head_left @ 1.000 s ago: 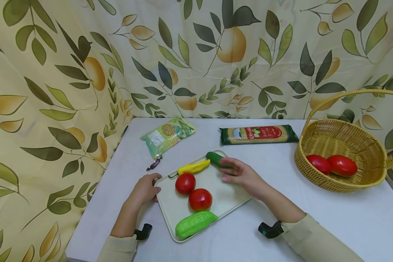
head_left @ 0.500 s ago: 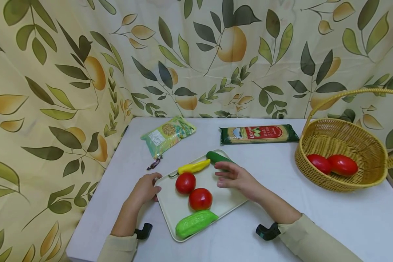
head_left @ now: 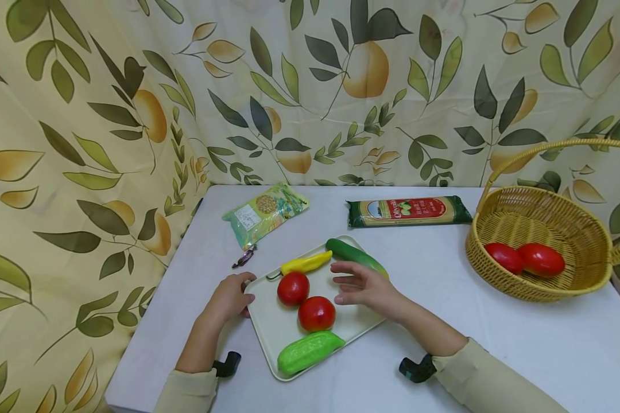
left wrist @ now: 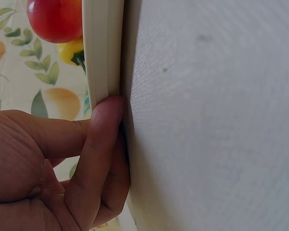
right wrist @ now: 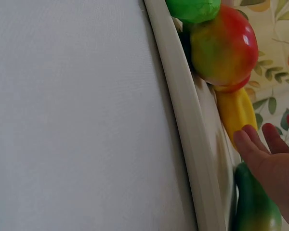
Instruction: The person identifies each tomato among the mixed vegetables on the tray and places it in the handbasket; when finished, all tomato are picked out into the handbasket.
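Observation:
The left hand (head_left: pixel 229 298) grips the left corner of a cream tray (head_left: pixel 268 338); in the left wrist view its fingers pinch the tray's rim (left wrist: pixel 103 57). Over the tray's right part hovers the right hand (head_left: pixel 369 289), fingers apart and slightly bent, holding nothing. Just behind that hand lies a dark green cucumber (head_left: pixel 356 256). The tray also bears a yellow pepper (head_left: pixel 306 263), two red round pieces, one at the left (head_left: pixel 293 288) and one nearer the middle (head_left: pixel 316 314), and a light green vegetable (head_left: pixel 310 352) at the front.
A wicker basket (head_left: pixel 542 291) with two red pieces (head_left: pixel 540 260) stands at the right. Behind the tray lie a green snack bag (head_left: pixel 266 214), a small wrapped candy (head_left: pixel 244 257) and a long dark green packet (head_left: pixel 409 211). Patterned cloth hangs at the back and left.
The right hand has moved left and slightly toward the front, off the cucumber, which now shows along its whole length. The left hand stays on the tray corner.

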Demonstrator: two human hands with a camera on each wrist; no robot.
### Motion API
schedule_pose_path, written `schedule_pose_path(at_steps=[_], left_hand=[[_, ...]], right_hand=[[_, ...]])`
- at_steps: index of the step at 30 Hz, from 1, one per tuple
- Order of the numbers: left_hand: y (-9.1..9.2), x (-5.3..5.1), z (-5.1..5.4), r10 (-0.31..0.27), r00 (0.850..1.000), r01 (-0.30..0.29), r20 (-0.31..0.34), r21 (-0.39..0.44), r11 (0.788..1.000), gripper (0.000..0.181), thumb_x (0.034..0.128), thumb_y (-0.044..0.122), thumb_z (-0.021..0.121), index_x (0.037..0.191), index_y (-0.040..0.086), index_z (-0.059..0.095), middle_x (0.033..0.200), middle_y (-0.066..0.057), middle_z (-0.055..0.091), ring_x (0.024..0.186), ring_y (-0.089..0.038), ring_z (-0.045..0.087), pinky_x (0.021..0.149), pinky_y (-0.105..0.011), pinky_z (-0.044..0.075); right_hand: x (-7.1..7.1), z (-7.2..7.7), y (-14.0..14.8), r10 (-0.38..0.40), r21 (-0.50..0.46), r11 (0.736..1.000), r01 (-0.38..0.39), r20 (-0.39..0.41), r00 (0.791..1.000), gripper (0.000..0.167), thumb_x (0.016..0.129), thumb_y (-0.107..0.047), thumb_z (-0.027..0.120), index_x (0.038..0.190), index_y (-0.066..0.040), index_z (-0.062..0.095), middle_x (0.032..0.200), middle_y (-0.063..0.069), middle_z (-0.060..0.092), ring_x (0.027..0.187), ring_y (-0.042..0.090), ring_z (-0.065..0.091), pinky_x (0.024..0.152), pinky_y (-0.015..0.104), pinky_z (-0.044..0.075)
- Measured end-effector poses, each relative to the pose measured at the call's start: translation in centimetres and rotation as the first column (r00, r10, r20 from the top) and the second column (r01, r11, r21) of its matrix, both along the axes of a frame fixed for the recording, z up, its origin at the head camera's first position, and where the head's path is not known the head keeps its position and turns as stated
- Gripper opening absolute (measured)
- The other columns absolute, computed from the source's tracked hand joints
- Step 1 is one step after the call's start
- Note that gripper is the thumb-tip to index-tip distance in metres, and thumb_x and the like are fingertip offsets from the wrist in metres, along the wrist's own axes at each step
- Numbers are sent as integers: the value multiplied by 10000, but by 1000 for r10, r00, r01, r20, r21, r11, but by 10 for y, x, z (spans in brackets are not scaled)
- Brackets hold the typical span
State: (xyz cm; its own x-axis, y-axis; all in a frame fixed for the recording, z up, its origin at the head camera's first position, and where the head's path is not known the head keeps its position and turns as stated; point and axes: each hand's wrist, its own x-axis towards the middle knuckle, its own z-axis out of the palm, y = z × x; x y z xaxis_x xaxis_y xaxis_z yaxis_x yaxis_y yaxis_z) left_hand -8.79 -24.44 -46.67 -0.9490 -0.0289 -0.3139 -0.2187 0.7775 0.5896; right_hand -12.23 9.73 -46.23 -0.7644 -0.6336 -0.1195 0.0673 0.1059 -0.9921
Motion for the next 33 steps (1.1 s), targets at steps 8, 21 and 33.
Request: schedule_pose_path(at_steps=[8, 21, 33], left_hand=[[-1, -1, 1, -3, 1000, 3, 3, -20, 1000, 405, 894, 26, 711, 1289, 67, 634, 887, -106, 614, 588, -177, 581, 590, -298, 478], [-1, -1, 2, -13, 1000, 12, -9, -39, 999, 401, 891, 20, 713, 1282, 66, 642, 892, -106, 626, 649, -184, 579, 600, -300, 472], [-1, -2, -1, 0, 1000, 0, 13, -15, 1000, 408, 900, 31, 707, 1298, 70, 628, 880, -99, 613, 516, -172, 594, 580, -301, 471]], right_hand=[[2, -3, -5, 7, 33, 999, -8, 8, 1000, 680, 888, -97, 762, 1478, -35, 432, 1505, 180, 446, 1359, 387, 472, 1015, 400, 468], [9, -6, -11, 63, 54, 997, -59, -76, 995, 699, 873, -122, 786, 1466, 2, 437, 1498, 204, 438, 1357, 416, 452, 1053, 475, 425], [16, -9, -20, 88, 163, 985, -63, -147, 985, 697, 835, -161, 826, 1446, -79, 500, 1463, 153, 496, 1330, 404, 483, 1047, 516, 429]])
